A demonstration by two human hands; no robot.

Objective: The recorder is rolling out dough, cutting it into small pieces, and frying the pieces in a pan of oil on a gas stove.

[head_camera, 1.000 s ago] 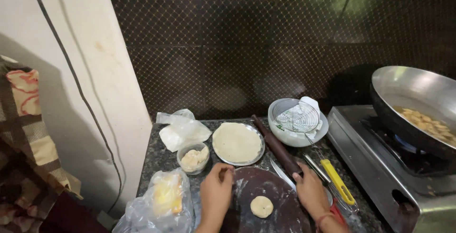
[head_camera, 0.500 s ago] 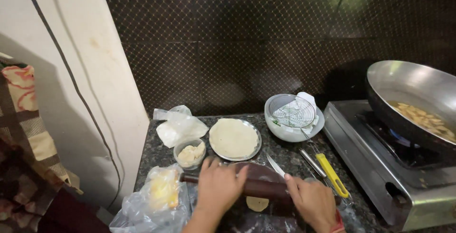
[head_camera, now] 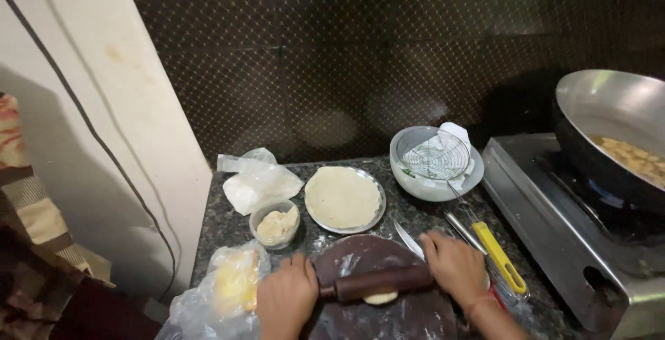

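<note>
Left hand closed over the left end of a dark wooden rolling pin, fingers curled down on the handle; right hand laid on the right end, fingers bent over the wood, palm pressing from above. Rolling pin lying almost level across a round dark rolling board, directly on a small pale dough disc, of which only the near edge visible under the pin. Just behind the board, a steel plate with a flat rolled dough round on it. Left of the plate, a small bowl with pale dough pieces inside, and behind it a crumpled clear plastic bag. Another plastic bag with something yellow inside, just beside the left hand. Behind the right hand, a pale bowl holding a wire strainer; beside the right hand, a utensil with a yellow handle on the dark stone counter. At far right, a steel stove carrying a large pan with pale pieces in liquid.
</note>
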